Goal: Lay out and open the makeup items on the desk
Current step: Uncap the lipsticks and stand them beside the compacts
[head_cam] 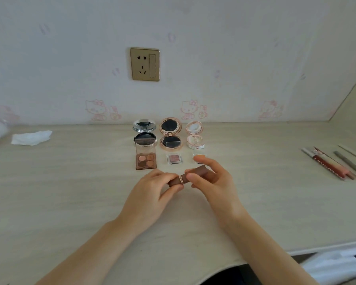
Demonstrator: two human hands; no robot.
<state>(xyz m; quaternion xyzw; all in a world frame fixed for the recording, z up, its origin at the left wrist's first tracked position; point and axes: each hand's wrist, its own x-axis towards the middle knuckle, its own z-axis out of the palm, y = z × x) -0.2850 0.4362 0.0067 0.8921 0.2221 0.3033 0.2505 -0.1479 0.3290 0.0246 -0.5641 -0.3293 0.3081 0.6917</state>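
Both hands hold a brown lipstick tube (186,177) with a gold ring above the desk's middle. My left hand (152,194) pinches its near end; my right hand (211,179) grips the far end. Behind them stand open a silver compact (144,132), a rose-gold compact (170,133) and a pale pink compact (195,134). In front of those lie an open four-pan eyeshadow palette (146,159), a small glitter eyeshadow pot (174,158) and a clear pot (199,156), partly hidden by my right fingers.
Several pencils and lip tubes (333,165) lie at the desk's right edge. A crumpled white tissue (31,137) lies at the far left. The wall carries a gold socket (144,64). The desk's front edge (317,246) curves at lower right.
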